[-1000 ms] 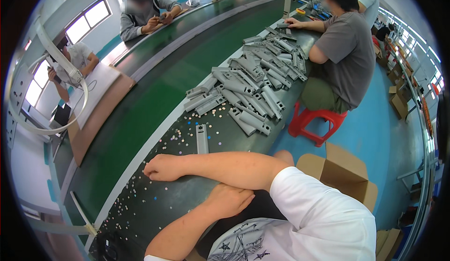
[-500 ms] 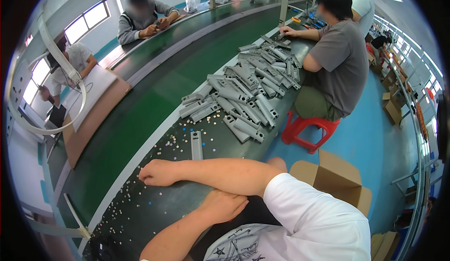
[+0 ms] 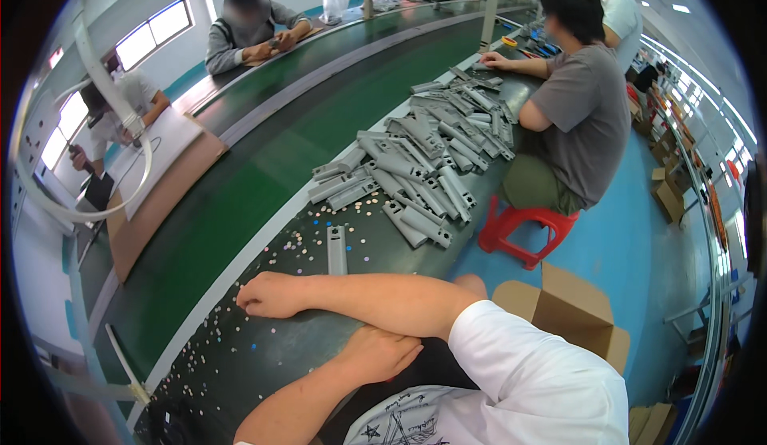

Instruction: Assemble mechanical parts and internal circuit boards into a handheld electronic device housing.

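Observation:
My right hand [image 3: 268,294] rests loosely closed on the dark green table [image 3: 307,345], its forearm crossing in front of me toward the left. Nothing shows in its fingers. Just below that forearm lies my left hand [image 3: 383,353], fingers folded together by the table's near edge, with no object visible in it; its palm is hidden. A single grey elongated housing [image 3: 337,250] with a dark hole at its far end lies beyond my right forearm, its near end close to the arm. Small round pale and blue discs [image 3: 254,347] are scattered around my right hand.
A large heap of grey housings [image 3: 423,157] covers the table ahead. Beyond the white edge strip runs a green conveyor belt [image 3: 240,197]. A co-worker [image 3: 579,109] sits on a red stool [image 3: 527,229] at the right. An open cardboard box [image 3: 575,309] stands beside me.
The view has shifted slightly. My hands and the grey housings keep their places.

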The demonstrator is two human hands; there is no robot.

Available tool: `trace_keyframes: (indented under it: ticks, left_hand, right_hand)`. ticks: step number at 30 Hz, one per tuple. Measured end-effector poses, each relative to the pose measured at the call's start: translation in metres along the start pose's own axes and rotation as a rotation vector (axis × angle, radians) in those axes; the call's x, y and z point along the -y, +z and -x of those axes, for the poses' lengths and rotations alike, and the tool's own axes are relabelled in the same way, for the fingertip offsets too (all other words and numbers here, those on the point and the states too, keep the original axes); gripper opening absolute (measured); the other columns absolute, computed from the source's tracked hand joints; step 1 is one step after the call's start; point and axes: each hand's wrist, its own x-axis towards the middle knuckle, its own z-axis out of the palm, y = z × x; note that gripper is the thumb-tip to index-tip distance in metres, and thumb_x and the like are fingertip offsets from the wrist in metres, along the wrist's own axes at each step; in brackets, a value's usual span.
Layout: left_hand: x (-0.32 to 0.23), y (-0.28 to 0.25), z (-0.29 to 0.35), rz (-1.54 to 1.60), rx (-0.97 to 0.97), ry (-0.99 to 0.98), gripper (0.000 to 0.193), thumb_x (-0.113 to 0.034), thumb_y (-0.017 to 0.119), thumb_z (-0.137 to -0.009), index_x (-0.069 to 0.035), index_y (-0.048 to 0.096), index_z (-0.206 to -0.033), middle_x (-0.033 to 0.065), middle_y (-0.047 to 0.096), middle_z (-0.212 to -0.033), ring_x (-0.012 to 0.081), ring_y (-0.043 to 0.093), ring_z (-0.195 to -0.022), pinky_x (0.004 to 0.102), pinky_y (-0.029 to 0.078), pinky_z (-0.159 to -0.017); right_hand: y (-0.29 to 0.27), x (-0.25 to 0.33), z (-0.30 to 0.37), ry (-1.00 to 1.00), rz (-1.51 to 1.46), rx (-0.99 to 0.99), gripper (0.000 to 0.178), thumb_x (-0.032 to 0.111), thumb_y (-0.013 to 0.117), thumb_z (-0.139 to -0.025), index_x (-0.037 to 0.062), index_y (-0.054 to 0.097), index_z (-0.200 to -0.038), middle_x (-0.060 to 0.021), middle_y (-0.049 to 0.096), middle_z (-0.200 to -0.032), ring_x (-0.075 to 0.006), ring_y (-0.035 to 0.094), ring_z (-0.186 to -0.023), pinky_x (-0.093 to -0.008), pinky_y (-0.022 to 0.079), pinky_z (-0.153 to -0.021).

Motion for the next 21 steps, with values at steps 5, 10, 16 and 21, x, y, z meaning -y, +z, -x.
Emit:
trace_keyframes:
  ticks: [5, 10, 16, 21]
  left_hand:
    - [0.003, 0.004, -0.002, 0.006, 0.011, 0.038, 0.016, -0.021, 0.063, -0.085, -0.005, 0.065, -0.085, 0.0102, 0.066, -0.086, 0.0298, 0.064, -0.083, 0.0426, 0.052, -0.074]
    - [0.006, 0.011, 0.005, 0.029, -0.039, 0.014, 0.016, -0.019, 0.065, -0.082, -0.003, 0.063, -0.081, 0.0121, 0.065, -0.091, 0.0308, 0.062, -0.090, 0.0434, 0.051, -0.080]
    - [0.006, 0.017, 0.009, 0.041, -0.042, -0.007, 0.018, -0.020, 0.065, -0.081, -0.004, 0.061, -0.075, 0.0116, 0.064, -0.086, 0.0309, 0.063, -0.085, 0.0432, 0.051, -0.076]
    - [0.006, 0.016, 0.007, 0.036, -0.074, 0.019, 0.020, -0.022, 0.064, -0.082, -0.004, 0.060, -0.074, 0.0123, 0.063, -0.081, 0.0310, 0.064, -0.079, 0.0434, 0.051, -0.072]
  right_hand:
    - [-0.011, 0.002, 0.003, 0.055, 0.069, 0.050, 0.024, 0.016, 0.058, -0.086, -0.0002, 0.065, -0.103, -0.0183, 0.067, -0.096, -0.0339, 0.066, -0.092, -0.0400, 0.051, -0.082]
    - [-0.013, 0.011, 0.000, 0.083, 0.056, 0.055, 0.020, 0.014, 0.058, -0.089, 0.0027, 0.064, -0.104, -0.0128, 0.065, -0.086, -0.0230, 0.064, -0.074, -0.0358, 0.051, -0.072]
    - [-0.012, 0.020, 0.001, 0.194, -0.011, 0.061, 0.019, 0.014, 0.057, -0.093, 0.0031, 0.063, -0.107, -0.0073, 0.065, -0.082, -0.0131, 0.059, -0.066, -0.0299, 0.050, -0.065]
    - [-0.015, 0.027, 0.000, 0.328, -0.083, 0.116, 0.021, 0.014, 0.058, -0.092, 0.0022, 0.063, -0.109, -0.0073, 0.065, -0.081, -0.0132, 0.059, -0.066, -0.0297, 0.050, -0.066]
